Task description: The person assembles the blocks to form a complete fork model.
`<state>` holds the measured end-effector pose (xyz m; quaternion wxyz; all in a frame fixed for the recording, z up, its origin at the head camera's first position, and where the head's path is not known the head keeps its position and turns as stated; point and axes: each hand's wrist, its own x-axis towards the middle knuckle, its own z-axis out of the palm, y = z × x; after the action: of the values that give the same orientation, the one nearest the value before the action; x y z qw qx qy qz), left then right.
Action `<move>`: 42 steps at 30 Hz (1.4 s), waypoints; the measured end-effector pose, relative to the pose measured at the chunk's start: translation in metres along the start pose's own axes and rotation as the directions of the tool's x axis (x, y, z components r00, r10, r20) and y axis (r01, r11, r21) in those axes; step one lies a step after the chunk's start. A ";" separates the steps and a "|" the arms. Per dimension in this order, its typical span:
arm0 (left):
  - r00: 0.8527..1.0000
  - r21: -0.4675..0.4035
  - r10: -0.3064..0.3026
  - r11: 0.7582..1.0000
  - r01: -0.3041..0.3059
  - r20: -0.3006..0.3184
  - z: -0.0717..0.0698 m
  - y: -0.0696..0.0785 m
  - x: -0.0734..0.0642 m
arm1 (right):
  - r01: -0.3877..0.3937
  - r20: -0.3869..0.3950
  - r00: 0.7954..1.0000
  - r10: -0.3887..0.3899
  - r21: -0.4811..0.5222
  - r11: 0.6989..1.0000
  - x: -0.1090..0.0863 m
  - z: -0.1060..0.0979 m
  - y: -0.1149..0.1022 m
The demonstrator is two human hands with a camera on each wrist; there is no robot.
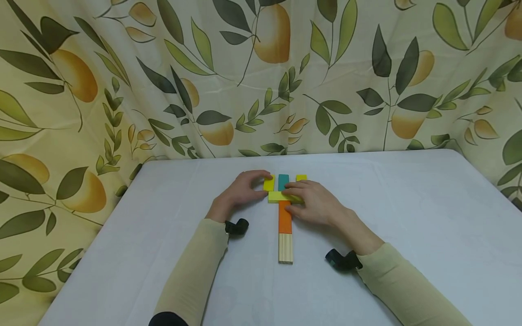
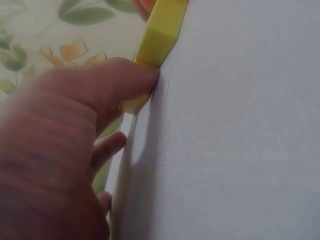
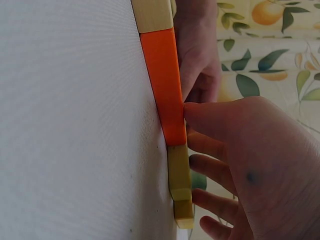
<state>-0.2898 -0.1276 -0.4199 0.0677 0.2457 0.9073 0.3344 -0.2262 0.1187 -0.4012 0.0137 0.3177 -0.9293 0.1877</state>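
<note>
Flat blocks lie together on the white table in a fork-like shape. My left hand (image 1: pixel 244 186) pinches a small yellow block (image 1: pixel 268 184) at the upper left, the thumb at its near end and the index finger at its far end. A teal block (image 1: pixel 283 181) stands in the middle, with another yellow block (image 1: pixel 301 177) partly hidden on the right. Below them runs a yellow-green crosspiece (image 1: pixel 275 197). Over its right part rests my right hand (image 1: pixel 320 202), fingers loosely extended, the thumb touching an orange block (image 3: pixel 162 82). A plain wood block (image 1: pixel 285 249) continues the stem.
The white tabletop (image 1: pixel 163 271) spreads around the blocks. Behind it and to the left hangs a cream cloth (image 1: pixel 163 113) with a fruit-and-leaf print. A dark wrist camera (image 1: pixel 237 227) is on the left wrist, and another camera (image 1: pixel 342 261) on the right.
</note>
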 end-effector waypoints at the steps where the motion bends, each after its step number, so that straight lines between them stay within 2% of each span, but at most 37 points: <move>1: 1.000 -0.001 0.000 1.000 0.000 0.000 0.000 0.000 0.000 | 0.000 0.000 1.000 0.000 0.000 1.000 0.000 0.000 0.000; 42: 1.000 -0.033 0.007 0.999 -0.007 -0.003 0.000 -0.002 0.000 | 0.010 -0.011 1.000 -0.010 0.001 1.000 -0.001 0.000 0.000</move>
<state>-0.2903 -0.1285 -0.4210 0.0693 0.2474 0.9009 0.3497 -0.2257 0.1193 -0.4015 0.0195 0.3213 -0.9275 0.1900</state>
